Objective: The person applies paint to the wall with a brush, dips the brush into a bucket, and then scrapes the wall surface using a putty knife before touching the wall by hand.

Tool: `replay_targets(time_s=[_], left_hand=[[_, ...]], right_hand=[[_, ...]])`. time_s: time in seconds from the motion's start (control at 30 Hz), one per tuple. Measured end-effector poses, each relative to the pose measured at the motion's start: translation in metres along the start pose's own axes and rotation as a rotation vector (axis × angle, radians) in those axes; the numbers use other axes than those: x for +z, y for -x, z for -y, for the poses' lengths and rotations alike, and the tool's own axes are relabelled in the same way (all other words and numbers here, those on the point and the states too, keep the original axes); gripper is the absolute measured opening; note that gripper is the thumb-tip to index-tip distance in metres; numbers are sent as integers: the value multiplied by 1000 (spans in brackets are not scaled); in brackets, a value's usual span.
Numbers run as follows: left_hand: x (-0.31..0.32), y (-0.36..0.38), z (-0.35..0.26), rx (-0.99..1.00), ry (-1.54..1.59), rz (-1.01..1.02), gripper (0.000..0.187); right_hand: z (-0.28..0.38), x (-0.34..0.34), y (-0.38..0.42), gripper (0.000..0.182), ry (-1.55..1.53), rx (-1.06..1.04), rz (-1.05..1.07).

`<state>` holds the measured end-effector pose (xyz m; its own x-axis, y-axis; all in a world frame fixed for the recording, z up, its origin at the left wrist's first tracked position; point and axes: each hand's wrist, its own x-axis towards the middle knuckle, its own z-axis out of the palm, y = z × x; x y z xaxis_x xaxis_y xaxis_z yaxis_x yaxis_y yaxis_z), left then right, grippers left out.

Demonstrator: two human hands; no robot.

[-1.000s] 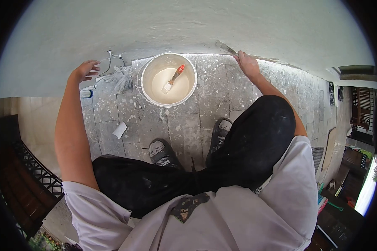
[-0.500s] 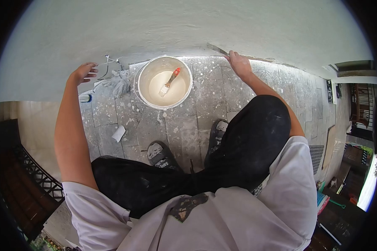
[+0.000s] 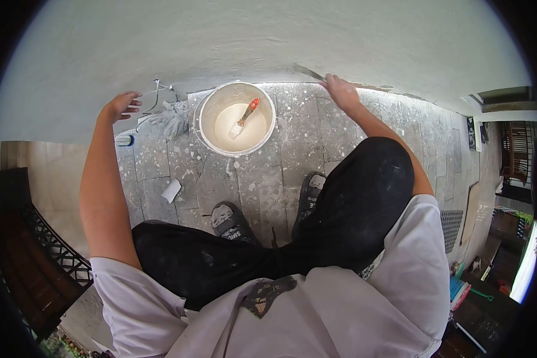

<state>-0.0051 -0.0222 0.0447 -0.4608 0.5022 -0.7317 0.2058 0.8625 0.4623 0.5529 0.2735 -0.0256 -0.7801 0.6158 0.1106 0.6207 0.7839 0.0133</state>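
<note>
Holding a flat scraper (image 3: 309, 73), the right hand (image 3: 342, 93) has its fingers closed around the handle end. The scraper is up by the pale wall (image 3: 268, 30), just above where the wall meets the floor (image 3: 259, 185), and its thin blade points to the left. I cannot tell if the blade touches the wall. Left of the scraper, a round white bucket (image 3: 237, 153) stands on the floor, close to the wall. Creamy stuff fills the low part of the bucket, and a paintbrush (image 3: 245, 117) with a red end leans in it, bristles down. The left hand (image 3: 124, 106) is open and holds nothing, with its fingers a bit bent and spread. It is near the wall too, but I cannot tell if it touches. Between the left hand and the bucket are some thin wires (image 3: 157, 95) and a crumpled see-through bag (image 3: 174, 120). Below that hand is a small blue and white thing (image 3: 125, 140). A white scrap (image 3: 171, 190) lies nearer the feet, which wear dark sandals (image 3: 231, 224). White spots and splashes are all over the gray floor.
</note>
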Motion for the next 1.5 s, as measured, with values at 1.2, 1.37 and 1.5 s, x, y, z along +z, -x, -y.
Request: replay_targets(time_s=[1.2, 1.37, 1.5], left_hand=[[11, -7, -4, 26, 18, 22, 34], [7, -5, -3, 13, 25, 5, 35], [9, -10, 1, -1, -14, 13, 36]], right_hand=[[-17, -46, 14, 35, -46, 131, -185], [-23, -45, -4, 35, 1, 14, -203], [61, -65, -44, 36, -129, -145, -210]])
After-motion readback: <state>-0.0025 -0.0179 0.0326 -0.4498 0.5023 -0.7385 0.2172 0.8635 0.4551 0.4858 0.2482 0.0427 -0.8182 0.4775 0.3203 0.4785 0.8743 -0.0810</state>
